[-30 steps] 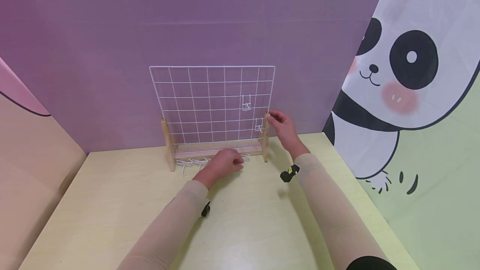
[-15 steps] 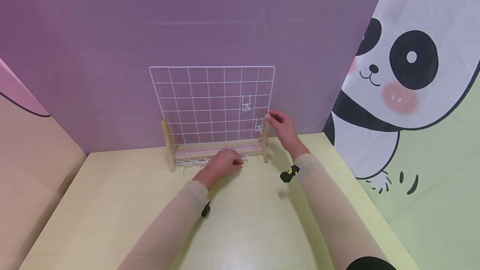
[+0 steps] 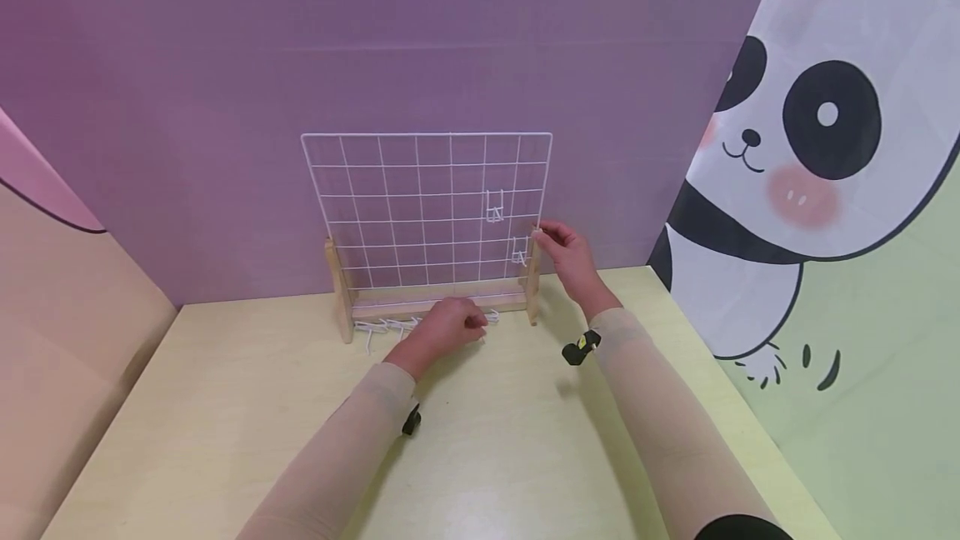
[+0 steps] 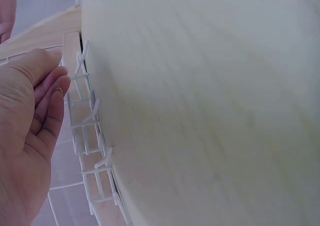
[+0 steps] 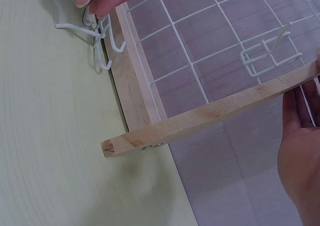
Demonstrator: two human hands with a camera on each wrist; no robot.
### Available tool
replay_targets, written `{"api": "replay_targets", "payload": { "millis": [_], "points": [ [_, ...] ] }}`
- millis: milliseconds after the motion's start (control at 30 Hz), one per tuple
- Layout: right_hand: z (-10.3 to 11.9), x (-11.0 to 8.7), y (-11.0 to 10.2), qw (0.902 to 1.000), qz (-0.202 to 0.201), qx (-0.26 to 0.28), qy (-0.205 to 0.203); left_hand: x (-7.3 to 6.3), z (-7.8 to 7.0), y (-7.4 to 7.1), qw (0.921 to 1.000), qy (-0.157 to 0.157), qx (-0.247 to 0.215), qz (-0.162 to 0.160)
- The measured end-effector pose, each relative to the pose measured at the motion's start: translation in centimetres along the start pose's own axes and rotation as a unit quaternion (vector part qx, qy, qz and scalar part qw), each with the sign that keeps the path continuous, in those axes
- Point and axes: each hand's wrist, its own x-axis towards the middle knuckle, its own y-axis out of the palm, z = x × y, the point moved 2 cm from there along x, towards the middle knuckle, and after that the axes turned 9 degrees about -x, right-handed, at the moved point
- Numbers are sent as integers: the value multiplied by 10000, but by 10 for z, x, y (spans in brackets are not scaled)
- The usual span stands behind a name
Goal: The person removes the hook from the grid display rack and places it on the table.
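A white wire grid panel (image 3: 427, 134) stands upright in a wooden stand (image 3: 341, 290). Two white wire hooks (image 3: 495, 213) hang on its right side, one higher than the other. My right hand (image 3: 572, 255) grips the top of the right wooden post (image 5: 215, 113), thumb on one side and fingers on the other. Low in front of the base bar is my left hand (image 3: 448, 327), its fingers loosely curled with nothing visible between them. Close by its fingertips, several more white hooks (image 4: 92, 131) lie in a row along the bar; the hand hides some in the head view.
The light wood table (image 3: 300, 407) reaches back to a purple wall (image 3: 225, 215). A wall with a panda picture (image 3: 780, 190) rises on the right. Black wrist cameras (image 3: 581, 347) sit on both sleeves.
Both hands, the grid panel and the hooks keep their places. The head view has only shifted very slightly.
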Motion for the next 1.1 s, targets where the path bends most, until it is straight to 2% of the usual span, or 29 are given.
{"api": "replay_targets", "payload": {
  "millis": [100,267,533,767,967,1100],
  "points": [
    [2,-1,-1,10000,26,-28,-16,1,-1,-2,9999,46,-57,-113],
    [1,-2,-2,10000,43,-61,-41,4,-7,-10,9994,-98,-162,-291],
    [3,-2,-1,9999,7,-140,-63,12,-30,-36,9949,-85,-568,-826],
    [5,-1,-1,9999,10,-118,-63,18,-50,-56,9823,156,-852,-1661],
    [5,0,0,9998,84,-152,-55,22,-57,-64,9713,149,-1045,-2130],
    [4,0,-2,9998,96,-135,-121,27,-63,-69,9643,353,-1019,-2420]
  ]
}}
